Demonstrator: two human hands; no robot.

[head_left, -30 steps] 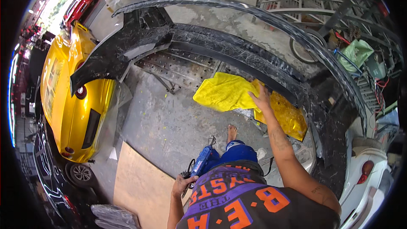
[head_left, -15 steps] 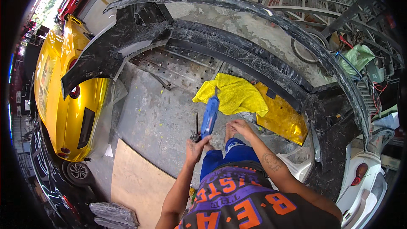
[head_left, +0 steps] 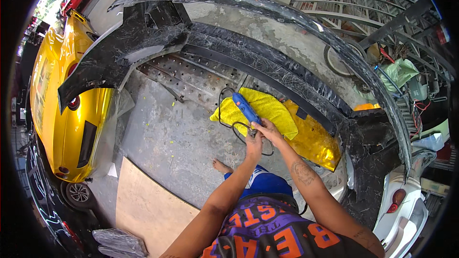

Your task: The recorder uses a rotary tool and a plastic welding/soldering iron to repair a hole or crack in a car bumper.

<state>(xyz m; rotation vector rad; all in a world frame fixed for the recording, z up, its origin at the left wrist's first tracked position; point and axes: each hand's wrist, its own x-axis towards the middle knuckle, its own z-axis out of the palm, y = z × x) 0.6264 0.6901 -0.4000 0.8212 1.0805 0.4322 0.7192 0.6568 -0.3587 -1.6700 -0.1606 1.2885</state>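
Two hands at a blue power tool, viewed from above. The blue power tool [head_left: 246, 108] points far and slightly left, over the yellow cloth [head_left: 282, 117], which meets the left side of the gold panel [head_left: 315, 141]. Hazards: the black cable [head_left: 220, 110] curls left of the tool and again near the hands, so a pull could snag a loop on cloth or wrist; an accidental switch-on could hurt fingers placed at the near end. Pose: both forearms reach far and converge; the left hand [head_left: 254, 143] has its grip closed round the tool's near end, while the right hand [head_left: 268, 131] sets its fingers there from the right, how firmly cannot be told
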